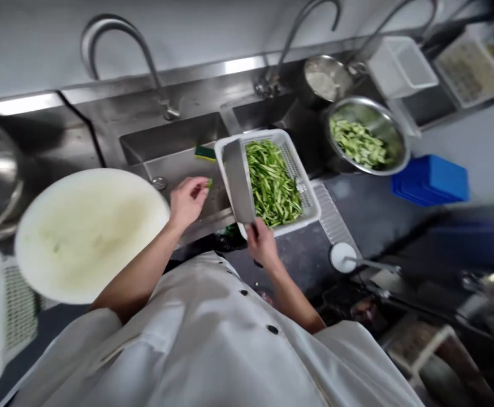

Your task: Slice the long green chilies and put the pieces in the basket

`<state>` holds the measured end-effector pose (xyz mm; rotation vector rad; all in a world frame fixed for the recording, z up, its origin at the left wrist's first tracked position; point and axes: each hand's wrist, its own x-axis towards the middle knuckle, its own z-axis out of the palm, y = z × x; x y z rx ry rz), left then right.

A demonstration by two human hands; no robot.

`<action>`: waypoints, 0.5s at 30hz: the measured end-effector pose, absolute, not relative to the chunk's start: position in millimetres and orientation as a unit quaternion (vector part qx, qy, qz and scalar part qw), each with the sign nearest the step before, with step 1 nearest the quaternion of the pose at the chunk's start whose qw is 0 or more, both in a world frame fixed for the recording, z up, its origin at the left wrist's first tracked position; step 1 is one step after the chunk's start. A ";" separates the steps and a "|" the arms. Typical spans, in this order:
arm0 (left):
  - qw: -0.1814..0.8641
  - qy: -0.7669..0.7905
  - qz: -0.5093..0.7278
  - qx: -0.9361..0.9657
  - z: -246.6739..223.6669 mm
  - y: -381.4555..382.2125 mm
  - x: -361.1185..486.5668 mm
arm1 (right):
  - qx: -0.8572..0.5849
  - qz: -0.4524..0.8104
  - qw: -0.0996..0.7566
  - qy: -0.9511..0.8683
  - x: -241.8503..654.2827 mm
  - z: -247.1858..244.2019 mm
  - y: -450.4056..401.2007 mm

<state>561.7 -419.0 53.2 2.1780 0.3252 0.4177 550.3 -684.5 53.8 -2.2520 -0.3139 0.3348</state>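
Observation:
My right hand (263, 244) grips the handle of a cleaver (241, 183). Its broad blade lies over the left side of a white plastic basket (312, 195), which is full of cut green vegetable strips (272, 183). Over the sink edge, left of the basket, my left hand (189, 199) has its fingers curled together with a small green vegetable piece (209, 183) at the tips. A round white chopping board (90, 226) with faint green stains is under and beside my left forearm.
Behind are steel sinks (179, 141) with curved taps (115, 22) and a green-yellow sponge (205, 153). A steel bowl of pale green slices (359, 141) and a blue container (431, 180) stand right. Another basket of green vegetables (1, 316) is at far left.

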 end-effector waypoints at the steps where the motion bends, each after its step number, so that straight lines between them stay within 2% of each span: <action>1: 0.468 0.077 0.140 0.869 59.8 -439.4 578.1 | -0.924 0.081 0.365 -0.079 554.1 61.2 -711.3; 4: 0.489 0.001 0.071 0.870 66.4 -473.9 605.2 | -0.968 0.001 0.250 0.015 560.6 75.7 -780.0; 8: 0.416 0.090 -0.017 0.905 42.4 -473.3 603.6 | -0.986 0.029 0.162 0.022 582.0 75.2 -827.1; 11: 0.377 0.135 -0.141 0.906 13.6 -479.6 591.3 | -0.988 0.076 0.133 0.007 619.8 61.5 -820.1; 15: 0.441 0.144 -0.233 0.855 -16.0 -508.6 575.9 | -0.985 0.117 0.126 0.000 654.9 35.8 -774.0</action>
